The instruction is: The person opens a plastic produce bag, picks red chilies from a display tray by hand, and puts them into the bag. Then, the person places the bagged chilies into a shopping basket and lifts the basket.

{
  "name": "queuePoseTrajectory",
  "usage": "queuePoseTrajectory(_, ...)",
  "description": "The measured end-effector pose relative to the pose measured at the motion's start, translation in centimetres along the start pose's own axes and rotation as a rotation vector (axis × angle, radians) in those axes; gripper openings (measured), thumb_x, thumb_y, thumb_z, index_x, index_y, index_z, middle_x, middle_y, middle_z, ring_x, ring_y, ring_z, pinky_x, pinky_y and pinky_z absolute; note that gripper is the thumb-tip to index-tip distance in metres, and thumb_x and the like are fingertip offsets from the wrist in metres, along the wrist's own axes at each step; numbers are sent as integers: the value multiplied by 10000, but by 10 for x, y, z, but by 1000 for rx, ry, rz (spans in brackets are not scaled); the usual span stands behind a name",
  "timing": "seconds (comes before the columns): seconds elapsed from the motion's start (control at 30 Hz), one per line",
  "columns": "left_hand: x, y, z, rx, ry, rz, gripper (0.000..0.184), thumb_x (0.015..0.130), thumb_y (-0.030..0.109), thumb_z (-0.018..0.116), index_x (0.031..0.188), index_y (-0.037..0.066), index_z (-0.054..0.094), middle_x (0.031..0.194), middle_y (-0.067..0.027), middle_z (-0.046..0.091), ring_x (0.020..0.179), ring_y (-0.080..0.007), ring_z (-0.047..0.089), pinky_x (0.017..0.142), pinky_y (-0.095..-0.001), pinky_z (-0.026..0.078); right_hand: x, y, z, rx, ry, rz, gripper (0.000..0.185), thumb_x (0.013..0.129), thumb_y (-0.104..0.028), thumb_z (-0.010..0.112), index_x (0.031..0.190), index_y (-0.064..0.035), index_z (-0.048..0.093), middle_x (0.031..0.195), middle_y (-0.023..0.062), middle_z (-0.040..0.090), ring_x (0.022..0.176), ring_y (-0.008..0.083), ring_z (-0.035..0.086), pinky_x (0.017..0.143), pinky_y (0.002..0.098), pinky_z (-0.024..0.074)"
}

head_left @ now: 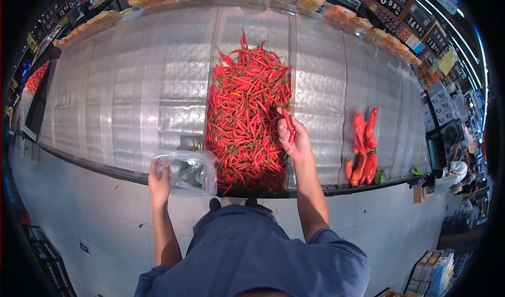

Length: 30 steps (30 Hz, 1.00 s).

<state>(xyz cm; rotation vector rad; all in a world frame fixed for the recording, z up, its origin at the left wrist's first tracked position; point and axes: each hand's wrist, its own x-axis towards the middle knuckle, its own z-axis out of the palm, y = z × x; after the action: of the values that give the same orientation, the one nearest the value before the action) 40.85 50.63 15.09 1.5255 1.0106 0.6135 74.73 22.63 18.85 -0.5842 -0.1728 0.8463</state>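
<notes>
My right fingers (284, 135): pinching at least one red chilli (287, 121), above one chilli pile (244, 115) reaching bench (321, 150) near edge. Left fingers (163, 171): gripping one clear plastic bag (209, 175), same edge.

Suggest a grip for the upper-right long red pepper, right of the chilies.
Probably across its middle, from above and the right: the long red pepper lies lengthwise, near to far; nothing crowds that side, while a neighbouring red pepper lies close on its left.
</notes>
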Motion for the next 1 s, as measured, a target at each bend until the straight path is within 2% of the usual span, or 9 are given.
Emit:
queuePoseTrajectory(0.17,2,0,-1,-12,-14,25,416,975,161,618,1347,8,508,1105,-30,601,751,-53,519,618,-216,421,34,12,-15,6,-136,21,426,1068,-315,467,1382,-27,460,828,34,553,532,114,453,371,237,338)
queuePoseTrajectory(0.3,0,5,-2,-12,-9,23,410,980,190,624,1325,-4,518,1062,-28,592,709,-52,498,591,-215,411,57,16,-36,-347,62,-21,227,1033,-238,546,1159,-50,560,808,38,548,571,143,502,487,320,454)
queuePoseTrajectory(0.37,0,1,-1,-20,0,24,409,982,198,625,1319,-8,520,1058,-29,591,704,-52,495,586,-217,412,88,29,-85,-1425,366,-604,261,965,-253,629,1070,-15,603,859,117,629,658,266,623,632,389,523)
queuePoseTrajectory(0.4,-1,0,-1,-23,7,26,408,983,206,625,1313,-12,523,1053,-30,590,699,-53,493,581,-219,412,72,19,-30,-1558,538,-462,319,900,-267,696,1032,14,623,957,212,677,823,387,679,764,445,530)
queuePoseTrajectory(0.5,-3,6,0,-24,-12,5,439,971,201,655,1334,3,510,1013,-19,579,704,-59,481,601,-215,408,77,24,-5,-1888,492,-509,328,896,-248,701,1076,15,625,997,243,684,902,422,669,778,473,528)
queuePoseTrajectory(0.7,-3,4,-3,-35,-1,-3,433,976,234,651,1324,7,531,1018,-19,573,699,-62,481,598,-217,408,90,35,-15,-1898,484,-538,271,890,-207,705,1075,-18,641,993,240,699,918,431,669,805,496,526)
queuePoseTrajectory(0.77,-4,5,-5,-24,-11,-12,429,977,240,650,1321,10,537,1016,-18,573,696,-63,480,595,-218,407,92,37,-14,-1947,437,-686,268,890,-212,698,1073,-27,633,979,227,700,878,424,674,775,496,538)
queuePoseTrajectory(0.87,-3,10,-3,-13,-40,-13,428,977,245,650,1320,14,542,1016,-17,572,689,-62,478,592,-219,405,97,39,-5,-2065,496,-557,276,881,-223,694,1075,-38,631,973,219,685,837,406,678,734,500,549)
queuePoseTrajectory(1.0,4,9,0,-41,-55,23,424,978,235,651,1323,15,541,1005,-13,571,685,-59,474,586,-214,397,100,41,-5,-2130,508,-669,276,833,-208,719,1050,-53,650,1012,208,655,790,423,664,708,506,546)
